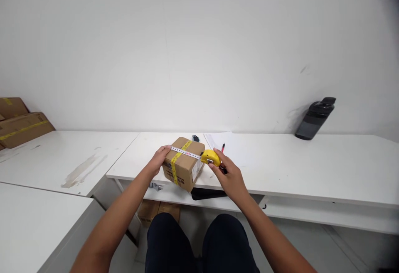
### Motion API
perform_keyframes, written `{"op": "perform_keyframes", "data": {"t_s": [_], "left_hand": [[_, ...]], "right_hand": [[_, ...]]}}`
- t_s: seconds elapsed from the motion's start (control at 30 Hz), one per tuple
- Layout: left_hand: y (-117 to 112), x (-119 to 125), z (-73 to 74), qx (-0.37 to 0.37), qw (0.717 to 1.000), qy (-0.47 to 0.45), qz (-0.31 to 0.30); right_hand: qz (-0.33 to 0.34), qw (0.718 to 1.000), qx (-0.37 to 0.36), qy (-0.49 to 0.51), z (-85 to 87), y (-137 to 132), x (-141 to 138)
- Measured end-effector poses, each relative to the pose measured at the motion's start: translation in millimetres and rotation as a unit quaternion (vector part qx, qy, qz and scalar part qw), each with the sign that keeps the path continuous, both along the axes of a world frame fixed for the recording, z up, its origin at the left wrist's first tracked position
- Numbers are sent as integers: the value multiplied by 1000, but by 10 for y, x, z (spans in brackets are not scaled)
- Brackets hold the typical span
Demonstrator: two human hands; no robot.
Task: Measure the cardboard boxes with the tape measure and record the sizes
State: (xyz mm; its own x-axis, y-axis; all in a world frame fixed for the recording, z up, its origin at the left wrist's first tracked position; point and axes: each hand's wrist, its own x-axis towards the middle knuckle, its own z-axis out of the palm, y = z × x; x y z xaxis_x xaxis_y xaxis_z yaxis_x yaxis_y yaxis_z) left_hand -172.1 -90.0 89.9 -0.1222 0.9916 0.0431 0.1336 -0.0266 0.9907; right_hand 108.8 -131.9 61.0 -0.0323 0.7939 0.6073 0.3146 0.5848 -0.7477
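Note:
A brown cardboard box [181,162] with yellow tape across it sits on the white table, jutting past its front edge. The white blade [186,153] of a tape measure lies stretched over the box's top from left to right. At the box's left top edge, my left hand [160,159] is closed on the blade's end and rests against the box. My right hand [228,174] grips the yellow tape measure [210,157] by its case, just off the box's right edge. A white label [197,169] shows on the box's right side.
Behind the box lie paper sheets [218,140], a red pen [223,147] and a small dark object [195,138]. A black bottle [314,119] stands by the wall at the right. Cardboard boxes [26,128] are stacked far left. Below the tabletop runs a shelf [299,212].

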Motion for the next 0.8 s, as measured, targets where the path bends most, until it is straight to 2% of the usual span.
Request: {"op": "perform_keyframes", "data": {"t_s": [0.33,0.47,0.63,0.8], "left_hand": [[10,123,17,39,993,28,111],[-6,123,39,34,992,49,108],[3,114,58,32,993,50,105],[52,130,-12,62,990,59,113]], "right_hand": [[-15,1000,3,-4,25,43,-36],[-14,999,-29,5,74,74,-90],[23,997,-68,19,163,113,-154],[13,998,-57,9,89,65,-112]]}}
